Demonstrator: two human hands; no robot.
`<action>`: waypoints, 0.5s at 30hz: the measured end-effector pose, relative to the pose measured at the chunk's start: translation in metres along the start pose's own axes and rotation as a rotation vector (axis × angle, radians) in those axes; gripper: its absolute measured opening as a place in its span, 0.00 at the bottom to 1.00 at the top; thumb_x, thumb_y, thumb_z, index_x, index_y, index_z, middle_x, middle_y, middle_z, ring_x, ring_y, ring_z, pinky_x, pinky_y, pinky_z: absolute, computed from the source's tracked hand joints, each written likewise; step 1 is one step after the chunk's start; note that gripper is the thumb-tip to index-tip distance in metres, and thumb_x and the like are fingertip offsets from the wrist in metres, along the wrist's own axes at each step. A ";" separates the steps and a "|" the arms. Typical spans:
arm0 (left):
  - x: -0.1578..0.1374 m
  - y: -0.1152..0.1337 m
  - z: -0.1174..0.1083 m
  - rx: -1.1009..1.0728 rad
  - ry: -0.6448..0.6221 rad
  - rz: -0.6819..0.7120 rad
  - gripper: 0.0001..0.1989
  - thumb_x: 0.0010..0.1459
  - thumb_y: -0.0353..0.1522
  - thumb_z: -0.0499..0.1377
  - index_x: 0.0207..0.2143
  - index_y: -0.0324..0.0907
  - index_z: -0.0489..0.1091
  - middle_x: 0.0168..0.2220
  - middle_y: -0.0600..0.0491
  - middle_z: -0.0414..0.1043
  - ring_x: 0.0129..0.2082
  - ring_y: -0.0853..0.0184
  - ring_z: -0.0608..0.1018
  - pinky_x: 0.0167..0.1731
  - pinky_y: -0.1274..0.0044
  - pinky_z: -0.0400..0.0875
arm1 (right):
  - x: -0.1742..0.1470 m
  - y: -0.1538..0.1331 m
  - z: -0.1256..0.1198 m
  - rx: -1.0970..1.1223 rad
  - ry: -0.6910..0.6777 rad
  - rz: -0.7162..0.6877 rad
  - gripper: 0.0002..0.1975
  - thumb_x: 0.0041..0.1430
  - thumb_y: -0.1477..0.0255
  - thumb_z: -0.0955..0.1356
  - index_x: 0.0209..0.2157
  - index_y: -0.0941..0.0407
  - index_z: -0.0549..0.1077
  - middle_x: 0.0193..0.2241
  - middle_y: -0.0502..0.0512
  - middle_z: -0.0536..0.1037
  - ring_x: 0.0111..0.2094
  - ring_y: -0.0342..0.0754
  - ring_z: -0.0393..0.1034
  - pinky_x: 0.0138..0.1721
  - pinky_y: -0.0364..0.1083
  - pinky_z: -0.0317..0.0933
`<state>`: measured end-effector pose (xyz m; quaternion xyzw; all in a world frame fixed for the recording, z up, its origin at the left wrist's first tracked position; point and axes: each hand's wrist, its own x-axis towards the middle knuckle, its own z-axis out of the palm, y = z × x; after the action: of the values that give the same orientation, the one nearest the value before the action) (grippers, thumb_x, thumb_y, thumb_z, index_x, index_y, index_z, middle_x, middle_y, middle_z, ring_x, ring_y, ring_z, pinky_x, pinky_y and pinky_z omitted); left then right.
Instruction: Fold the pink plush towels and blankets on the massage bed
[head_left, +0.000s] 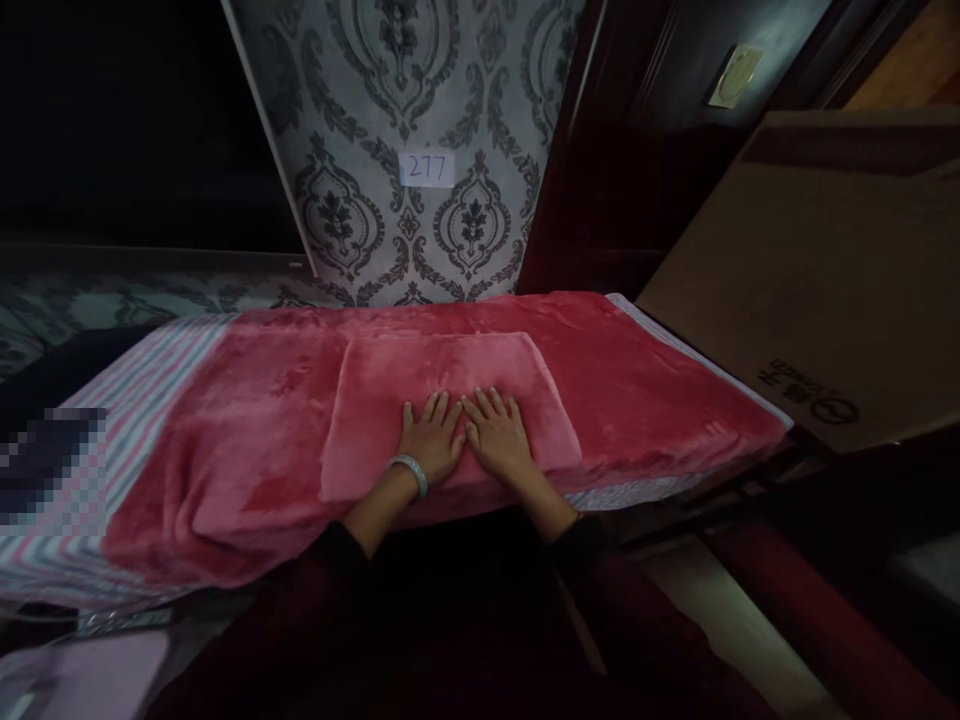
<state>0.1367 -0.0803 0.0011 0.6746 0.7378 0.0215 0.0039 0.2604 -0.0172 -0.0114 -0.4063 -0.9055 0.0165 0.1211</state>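
A folded pink plush cloth (435, 365), roughly rectangular, lies flat in the middle of a red plush blanket (637, 390). My left hand (433, 440), with a light bracelet at the wrist, rests palm down on the folded cloth with its fingers spread. Right beside it, my right hand (496, 432) also presses flat on the cloth, fingers apart and pointing away from me. The thumbs nearly meet. Neither hand grips anything.
Under the blanket a striped sheet (161, 375) shows at the left. A large cardboard box (840, 270) leans at the right. Behind stand a patterned wall with a "277" label (427, 168), a dark screen (135, 130) and a dark red door (622, 150).
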 end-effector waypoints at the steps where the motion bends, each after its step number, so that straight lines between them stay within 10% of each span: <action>1: 0.000 -0.003 0.000 -0.001 0.003 0.001 0.30 0.69 0.41 0.42 0.70 0.43 0.50 0.72 0.45 0.42 0.72 0.55 0.48 0.65 0.44 0.43 | 0.000 0.003 0.000 -0.002 0.001 -0.006 0.26 0.71 0.66 0.56 0.68 0.49 0.59 0.69 0.54 0.55 0.70 0.57 0.45 0.67 0.63 0.40; 10: -0.056 -0.071 0.000 0.036 0.111 -0.213 0.30 0.67 0.43 0.47 0.69 0.44 0.54 0.71 0.44 0.45 0.72 0.53 0.48 0.67 0.49 0.44 | -0.029 0.060 -0.001 -0.075 0.075 0.227 0.28 0.70 0.59 0.57 0.67 0.52 0.61 0.70 0.57 0.53 0.71 0.61 0.42 0.66 0.65 0.42; 15: -0.092 -0.128 0.012 -0.266 0.226 -0.397 0.32 0.65 0.41 0.49 0.67 0.36 0.56 0.68 0.38 0.56 0.68 0.49 0.59 0.66 0.52 0.52 | -0.047 0.116 0.015 0.228 0.157 0.350 0.30 0.70 0.61 0.54 0.68 0.58 0.58 0.64 0.65 0.65 0.63 0.58 0.61 0.62 0.59 0.56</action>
<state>0.0178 -0.1826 -0.0182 0.5035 0.8422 0.1922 0.0143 0.3718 0.0271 -0.0506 -0.5411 -0.8012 0.1078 0.2317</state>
